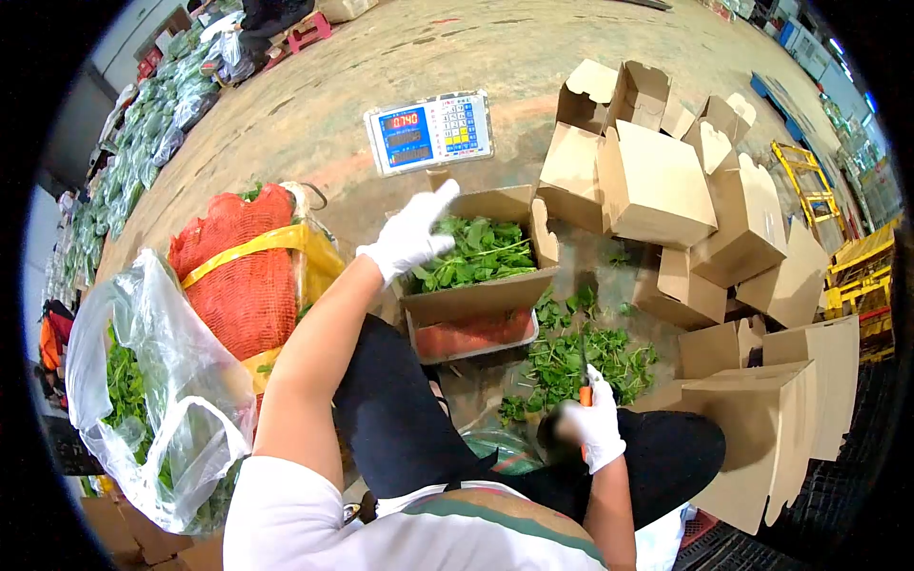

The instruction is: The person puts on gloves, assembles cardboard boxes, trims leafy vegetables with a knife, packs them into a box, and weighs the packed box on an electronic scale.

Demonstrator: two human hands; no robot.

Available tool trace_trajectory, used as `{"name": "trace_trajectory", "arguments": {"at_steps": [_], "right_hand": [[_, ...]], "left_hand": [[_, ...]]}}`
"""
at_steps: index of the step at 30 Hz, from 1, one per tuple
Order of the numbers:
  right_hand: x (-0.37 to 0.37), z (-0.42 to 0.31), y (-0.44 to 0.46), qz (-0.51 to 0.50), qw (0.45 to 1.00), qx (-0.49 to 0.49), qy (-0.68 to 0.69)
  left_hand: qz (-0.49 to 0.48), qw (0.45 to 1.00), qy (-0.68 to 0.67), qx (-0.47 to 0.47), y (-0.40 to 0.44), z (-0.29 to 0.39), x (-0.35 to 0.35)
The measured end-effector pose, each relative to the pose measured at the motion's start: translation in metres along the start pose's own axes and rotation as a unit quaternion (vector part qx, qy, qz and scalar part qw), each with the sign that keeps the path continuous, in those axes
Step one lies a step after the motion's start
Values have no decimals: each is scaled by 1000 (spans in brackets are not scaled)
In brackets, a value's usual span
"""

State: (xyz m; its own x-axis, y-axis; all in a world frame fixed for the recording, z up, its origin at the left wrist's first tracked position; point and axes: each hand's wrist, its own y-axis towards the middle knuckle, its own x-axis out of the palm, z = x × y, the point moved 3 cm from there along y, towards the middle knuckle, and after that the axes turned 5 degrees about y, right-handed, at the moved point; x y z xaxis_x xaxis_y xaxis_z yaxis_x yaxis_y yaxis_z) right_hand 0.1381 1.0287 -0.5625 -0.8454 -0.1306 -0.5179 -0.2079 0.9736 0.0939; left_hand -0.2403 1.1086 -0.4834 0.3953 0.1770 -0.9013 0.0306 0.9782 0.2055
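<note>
My left hand [415,231], in a white glove, is at the left rim of an open cardboard box [484,291] filled with leafy greens [481,252]. Its fingers are apart and it holds nothing. Gloved in white too, my right hand [595,424] is closed around the orange handle of a knife [585,392], whose dark blade points away from me. Beyond the blade lies a loose pile of greens [605,362] on the floor. The box sits on a scale platform, and the scale display [428,131] behind it shows red digits.
Several empty cardboard boxes [657,186] stand at the right, with yellow racks [809,181] behind. To my left are a red mesh sack [238,266] and a clear plastic bag [171,352] with greens. Many filled bags [143,133] line the far left wall.
</note>
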Motion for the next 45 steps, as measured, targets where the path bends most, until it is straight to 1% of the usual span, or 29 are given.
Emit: {"name": "trace_trajectory", "arguments": {"at_steps": [1, 2, 4, 6, 8, 10, 12, 13, 14, 16, 18, 22, 23, 24, 25, 26, 27, 28, 29, 32, 33, 35, 37, 38, 40, 42, 43, 44, 45], "right_hand": [[-2, -20, 8, -67, 973, 162, 148], [-2, -39, 13, -131, 895, 317, 287], [-3, -57, 27, -140, 896, 326, 268], [0, -68, 47, -103, 909, 301, 270], [14, -54, 83, -102, 948, 168, 251], [30, -48, 122, -58, 972, 91, 207], [39, -67, 155, -52, 976, 97, 190], [48, -66, 170, -11, 977, 86, 192], [56, -58, 188, -22, 993, 76, 91], [66, -63, 204, -87, 983, 135, 87], [75, -49, 213, -116, 981, 143, -54], [68, -21, 208, -166, 958, 222, 71], [56, -15, 205, -162, 950, 250, 90], [38, -22, 201, -158, 942, 277, 107], [19, -24, 201, -133, 948, 270, 99], [-1, -29, 202, -109, 954, 264, 91], [-25, -38, 207, -94, 948, 272, 138], [-49, -51, 212, -78, 939, 280, 186], [-71, -65, 218, -40, 956, 251, 146], [-117, -135, 238, 87, 978, 162, 98], [-126, -143, 253, 86, 981, 131, 111], [-131, -153, 289, 101, 981, 81, 146], [-116, -166, 328, 131, 971, 20, 199], [-103, -173, 348, 144, 963, -20, 229], [-78, -164, 404, 211, 939, -54, 267], [-72, -180, 443, 209, 904, -92, 362], [-72, -181, 465, 211, 906, -68, 362], [-73, -179, 486, 211, 908, -41, 359], [-75, -179, 503, 206, 916, -32, 342]], "left_hand": [[56, 993, -62, -83, -5, 10, -22], [166, 984, -23, -64, -9, 1, -30], [225, 930, -138, -255, -25, -13, -39], [220, 886, -163, -374, -35, -45, -32], [184, 892, -127, -393, -44, -48, -34], [-150, 889, -3, -433, -51, -47, -26], [-321, 841, -73, -429, -58, -22, -33], [-343, 833, -70, -429, -61, -23, -27], [-363, 825, -68, -428, -62, -28, -16], [-369, 819, -137, -417, -66, -46, 8], [-359, 833, -89, -412, -56, -19, -7], [-335, 856, -60, -388, -44, -22, 7], [-323, 920, 68, -212, -32, -23, 14], [-291, 937, 193, -27, -23, -19, 18], [-265, 949, 72, -154, -10, 0, -2], [-245, 962, 110, -43, 5, 5, -3], [-269, 950, -13, -160, 21, 26, -27], [-246, 965, 3, -89, 40, 40, -42], [-265, 963, 45, 12, 62, 36, -37], [-256, 939, -206, -100, 117, 55, -88], [-209, 935, -239, -159, 127, 71, -119], [-163, 964, -167, -130, 176, 49, -133], [-93, 956, -201, -191, 205, 39, -153], [-72, 977, -115, -166, 221, 32, -162], [-15, 955, -195, -224, 246, 5, -166], [50, 974, -163, -147, 276, -22, -166], [74, 947, -243, -198, 281, -24, -166], [48, 978, -141, -148, 301, -36, -167], [53, 968, -171, -176, 309, -37, -165]]}}
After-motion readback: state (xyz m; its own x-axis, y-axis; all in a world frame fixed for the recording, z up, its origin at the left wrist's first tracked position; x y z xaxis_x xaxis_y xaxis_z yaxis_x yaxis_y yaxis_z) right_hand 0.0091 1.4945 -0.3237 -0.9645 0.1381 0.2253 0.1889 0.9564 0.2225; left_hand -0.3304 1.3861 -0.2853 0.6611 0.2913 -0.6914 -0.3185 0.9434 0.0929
